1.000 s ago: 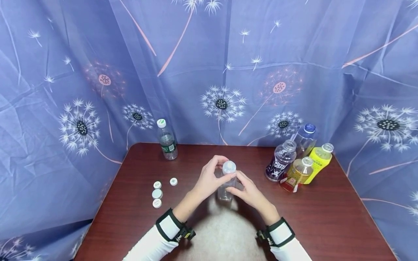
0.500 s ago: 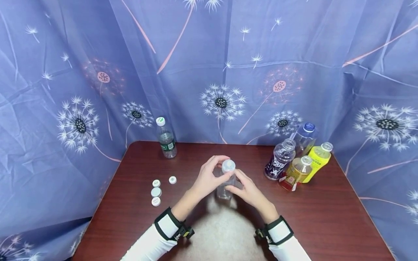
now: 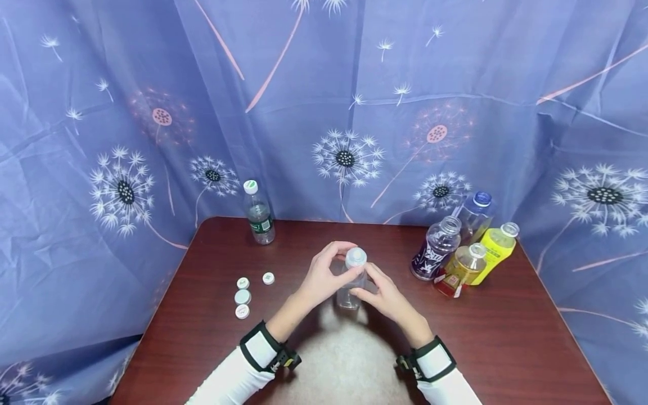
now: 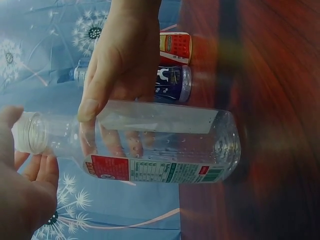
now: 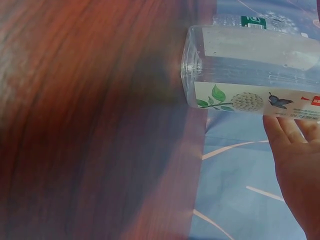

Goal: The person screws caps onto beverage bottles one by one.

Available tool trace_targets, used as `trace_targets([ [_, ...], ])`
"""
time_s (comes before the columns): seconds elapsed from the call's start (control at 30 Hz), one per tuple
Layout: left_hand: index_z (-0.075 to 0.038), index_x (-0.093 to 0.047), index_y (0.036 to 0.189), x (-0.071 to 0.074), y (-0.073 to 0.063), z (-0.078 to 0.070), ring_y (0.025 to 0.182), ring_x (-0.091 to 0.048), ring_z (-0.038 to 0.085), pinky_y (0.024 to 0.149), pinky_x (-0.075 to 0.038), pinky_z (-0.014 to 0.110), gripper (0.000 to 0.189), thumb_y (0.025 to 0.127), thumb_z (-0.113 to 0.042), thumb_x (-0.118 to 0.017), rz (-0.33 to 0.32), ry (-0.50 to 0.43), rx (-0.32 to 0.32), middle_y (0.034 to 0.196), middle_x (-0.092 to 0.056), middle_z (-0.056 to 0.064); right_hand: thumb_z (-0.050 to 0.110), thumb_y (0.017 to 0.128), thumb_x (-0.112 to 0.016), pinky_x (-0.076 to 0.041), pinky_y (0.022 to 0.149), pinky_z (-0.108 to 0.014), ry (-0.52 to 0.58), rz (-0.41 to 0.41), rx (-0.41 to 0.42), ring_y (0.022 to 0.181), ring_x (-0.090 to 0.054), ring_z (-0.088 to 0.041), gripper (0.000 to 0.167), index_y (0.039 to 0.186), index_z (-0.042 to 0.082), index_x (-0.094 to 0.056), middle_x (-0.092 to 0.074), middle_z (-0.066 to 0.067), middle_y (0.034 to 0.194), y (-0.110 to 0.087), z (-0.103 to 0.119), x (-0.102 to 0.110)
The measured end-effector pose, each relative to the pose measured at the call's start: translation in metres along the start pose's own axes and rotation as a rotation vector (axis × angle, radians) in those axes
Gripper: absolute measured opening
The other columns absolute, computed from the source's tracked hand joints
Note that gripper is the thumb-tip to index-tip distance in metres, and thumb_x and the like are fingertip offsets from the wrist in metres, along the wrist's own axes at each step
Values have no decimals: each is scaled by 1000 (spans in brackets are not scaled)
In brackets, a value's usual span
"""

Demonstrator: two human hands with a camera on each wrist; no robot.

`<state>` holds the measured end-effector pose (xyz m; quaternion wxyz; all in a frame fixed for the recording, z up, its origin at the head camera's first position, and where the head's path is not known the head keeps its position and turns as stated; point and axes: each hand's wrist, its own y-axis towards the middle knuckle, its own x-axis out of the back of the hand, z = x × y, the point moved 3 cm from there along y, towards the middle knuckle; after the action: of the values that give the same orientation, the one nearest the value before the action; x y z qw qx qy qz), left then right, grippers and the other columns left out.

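Observation:
A clear plastic bottle [image 3: 348,300] stands upright on the table between both hands. Its whitish cap [image 3: 356,257] sits at the neck, pinched between thumb and fingers of my left hand [image 3: 324,277]. Lower down, my right hand [image 3: 388,301] grips the bottle around its shoulder and upper body. The left wrist view shows the bottle [image 4: 170,125] sideways, with a red and green printed label [image 4: 150,170] and the cap [image 4: 24,132] at the left hand's fingers. In the right wrist view, fingertips [image 5: 287,127] touch the label, which bears a plant and a butterfly.
Several loose caps [image 3: 242,297] lie at the left. A capped bottle with a green label [image 3: 261,226] stands at the back left. At the back right cluster uncapped bottles: purple-labelled [image 3: 430,259], amber [image 3: 458,273], yellow [image 3: 491,256] and blue-necked [image 3: 473,219]. A blue curtain [image 3: 283,140] hangs behind.
The head view shifts slightly. Both hands keep nearly the same hold on the bottle and its cap.

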<state>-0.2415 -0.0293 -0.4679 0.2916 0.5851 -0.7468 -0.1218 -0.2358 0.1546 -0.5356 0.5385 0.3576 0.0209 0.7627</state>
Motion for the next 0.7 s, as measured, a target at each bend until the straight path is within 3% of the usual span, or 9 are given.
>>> trace_targets([
  [0.17,-8,-64,125,-1,1,0,106,-67,21,92,-57,49,50,82,-9,-89,-17,-22,23,115,-72,5,6,89,-82,-50,106,-28,3,-8,8,124,-58,-13,59,143,10,-58,-64,-9,135,0,-2,1],
  [0.33,-2,-63,124,-1,2,-1,104,-68,29,90,-58,53,50,80,-2,-88,-38,-36,-2,113,-72,13,4,88,-82,-50,106,-28,1,-12,11,124,-58,-14,60,143,9,-57,-65,-9,134,1,-1,1],
  [0.57,-5,-61,124,-2,2,0,105,-67,21,92,-58,46,51,81,-10,-89,-30,-33,42,112,-72,8,3,85,-84,-49,106,-24,10,-23,12,125,-58,-12,61,141,6,-58,-64,-12,134,1,1,0],
  [0.7,-6,-65,123,0,1,0,104,-68,20,92,-58,40,44,85,-10,-86,-20,-36,25,112,-72,7,3,86,-83,-50,105,-27,4,-16,8,126,-58,-12,63,143,8,-57,-64,-10,136,0,0,0],
])
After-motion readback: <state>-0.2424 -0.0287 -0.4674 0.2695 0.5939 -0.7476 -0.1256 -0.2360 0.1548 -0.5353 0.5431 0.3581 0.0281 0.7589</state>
